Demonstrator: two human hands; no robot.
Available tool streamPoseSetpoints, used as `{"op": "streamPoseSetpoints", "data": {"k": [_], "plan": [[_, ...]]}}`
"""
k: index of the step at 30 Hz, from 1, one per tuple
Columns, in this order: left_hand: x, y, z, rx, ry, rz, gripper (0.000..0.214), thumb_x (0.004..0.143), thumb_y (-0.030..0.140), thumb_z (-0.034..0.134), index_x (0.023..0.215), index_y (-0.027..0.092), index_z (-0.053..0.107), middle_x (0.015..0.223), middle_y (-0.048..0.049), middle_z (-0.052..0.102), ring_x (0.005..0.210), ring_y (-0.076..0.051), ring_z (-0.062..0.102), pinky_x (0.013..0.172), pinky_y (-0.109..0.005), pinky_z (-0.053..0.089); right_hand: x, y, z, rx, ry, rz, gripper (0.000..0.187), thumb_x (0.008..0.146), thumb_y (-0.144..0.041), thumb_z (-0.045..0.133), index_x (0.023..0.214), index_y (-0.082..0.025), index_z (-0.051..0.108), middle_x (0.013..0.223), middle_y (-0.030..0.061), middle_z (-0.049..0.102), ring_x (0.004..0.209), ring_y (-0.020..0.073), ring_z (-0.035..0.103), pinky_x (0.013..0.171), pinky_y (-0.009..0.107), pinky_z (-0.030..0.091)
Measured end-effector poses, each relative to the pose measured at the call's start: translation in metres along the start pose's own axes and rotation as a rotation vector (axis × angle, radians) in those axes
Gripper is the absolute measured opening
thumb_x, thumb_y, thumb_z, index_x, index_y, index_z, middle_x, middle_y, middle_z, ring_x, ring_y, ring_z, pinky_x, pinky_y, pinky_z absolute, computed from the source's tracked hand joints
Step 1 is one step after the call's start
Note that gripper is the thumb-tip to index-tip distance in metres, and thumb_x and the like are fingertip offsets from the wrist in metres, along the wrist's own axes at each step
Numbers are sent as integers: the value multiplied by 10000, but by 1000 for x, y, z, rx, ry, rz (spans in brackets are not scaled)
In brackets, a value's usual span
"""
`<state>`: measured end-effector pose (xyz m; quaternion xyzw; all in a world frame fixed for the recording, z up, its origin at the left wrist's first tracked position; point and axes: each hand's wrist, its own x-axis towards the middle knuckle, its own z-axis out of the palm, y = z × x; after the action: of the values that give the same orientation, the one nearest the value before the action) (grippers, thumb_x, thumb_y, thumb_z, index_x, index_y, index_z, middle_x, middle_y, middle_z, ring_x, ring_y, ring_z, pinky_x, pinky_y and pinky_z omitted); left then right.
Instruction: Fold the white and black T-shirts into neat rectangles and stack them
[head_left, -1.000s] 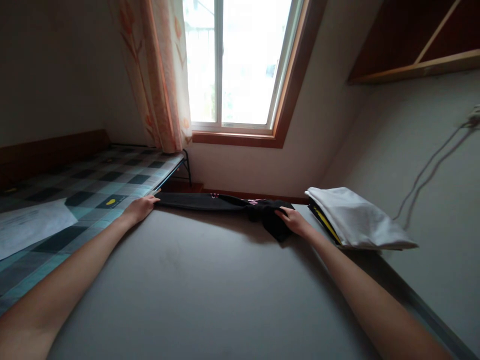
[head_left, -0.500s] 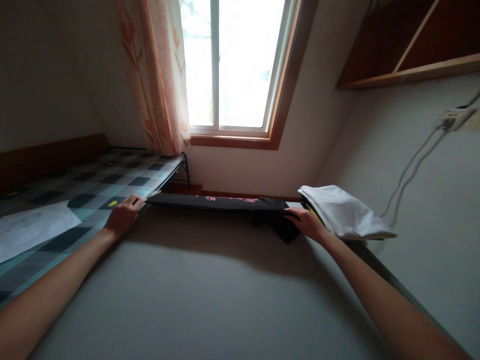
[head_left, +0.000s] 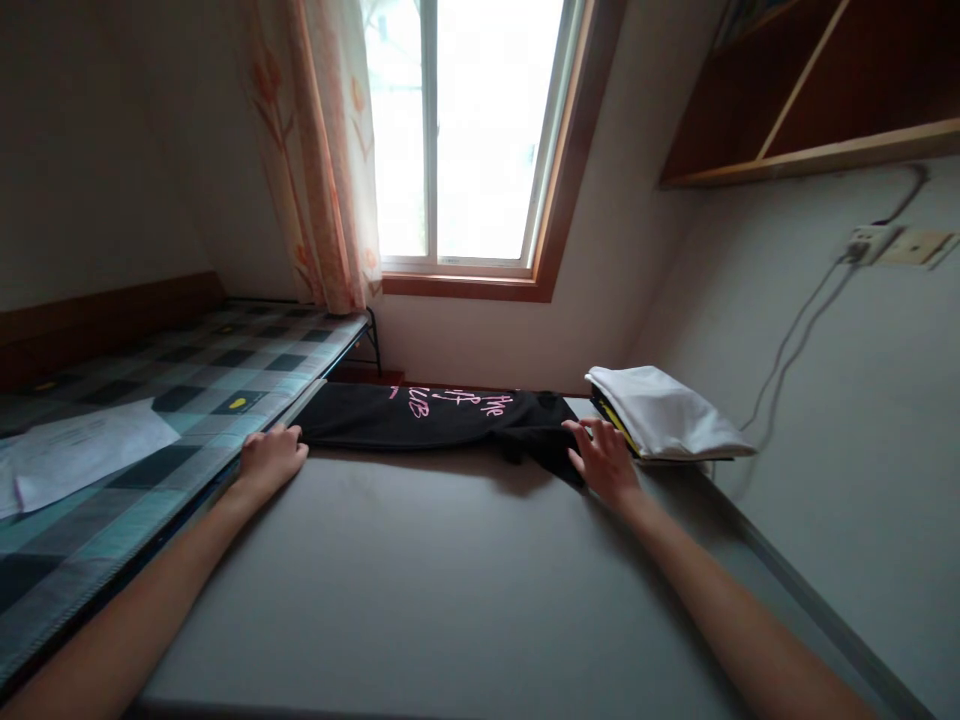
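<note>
A black T-shirt (head_left: 420,418) with pink lettering lies spread across the far end of a grey table (head_left: 450,580). My left hand (head_left: 271,458) rests at the shirt's left edge, fingers curled over the table's corner, touching the cloth. My right hand (head_left: 604,458) lies on the shirt's right end, fingers spread flat on the black fabric. Both arms reach forward over the table.
A folded white cloth (head_left: 664,420) sits on a dark and yellow item at the table's far right. A bed with a checked cover (head_left: 150,400) and a sheet of paper (head_left: 82,445) stands on the left. Window, curtain, wall shelf and socket cable lie beyond.
The black shirt has come toward me and opened out flatter, so its pink lettering now shows. Both hands have drawn back a little with it; the right hand's fingers have spread.
</note>
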<state>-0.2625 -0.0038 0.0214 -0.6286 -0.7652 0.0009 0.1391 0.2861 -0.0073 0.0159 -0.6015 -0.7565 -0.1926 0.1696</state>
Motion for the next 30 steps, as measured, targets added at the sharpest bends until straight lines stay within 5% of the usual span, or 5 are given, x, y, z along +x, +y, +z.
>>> {"op": "streamPoseSetpoints", "data": {"k": [5, 12, 21, 28, 30], "plan": [[-3, 29, -9, 18, -23, -41, 555, 839, 535, 451, 1127, 103, 646, 1069, -234, 638, 931, -352, 650, 807, -423, 460, -11, -19, 2, 80, -1, -2, 303, 893, -417, 514, 1070, -215, 653, 1147, 136, 579, 1079, 292, 522, 935, 422, 386], [-11, 22, 5, -76, 111, -85, 405, 865, 199, 389, 1145, 197, 681, 1114, -161, 646, 984, -304, 614, 976, -505, 333, -16, -14, 6, 263, -127, -45, 311, 885, -378, 538, 1087, -196, 689, 1111, 123, 628, 1047, 276, 576, 933, 407, 465], [-5, 9, 11, -216, 187, -33, 461, 797, 91, 379, 1087, 179, 726, 1107, -139, 657, 1037, -298, 580, 948, -430, 352, -21, -2, -7, 330, -236, 4, 293, 892, -218, 447, 1011, -198, 714, 999, 109, 685, 930, 238, 635, 881, 365, 476], [-11, -12, 11, -167, 359, -185, 330, 845, 162, 399, 854, 175, 728, 986, -125, 678, 969, -306, 577, 885, -471, 318, -41, 8, -46, 746, -748, 7, 361, 808, -480, 545, 849, -165, 717, 714, 41, 667, 635, 168, 552, 579, 262, 419], [-11, -19, 12, -137, 346, -210, 301, 843, 164, 412, 786, 168, 708, 938, -119, 685, 961, -308, 570, 854, -454, 331, -49, 6, -55, 783, -805, 33, 437, 767, -549, 574, 864, -149, 721, 726, 51, 658, 642, 163, 531, 575, 257, 405]]}}
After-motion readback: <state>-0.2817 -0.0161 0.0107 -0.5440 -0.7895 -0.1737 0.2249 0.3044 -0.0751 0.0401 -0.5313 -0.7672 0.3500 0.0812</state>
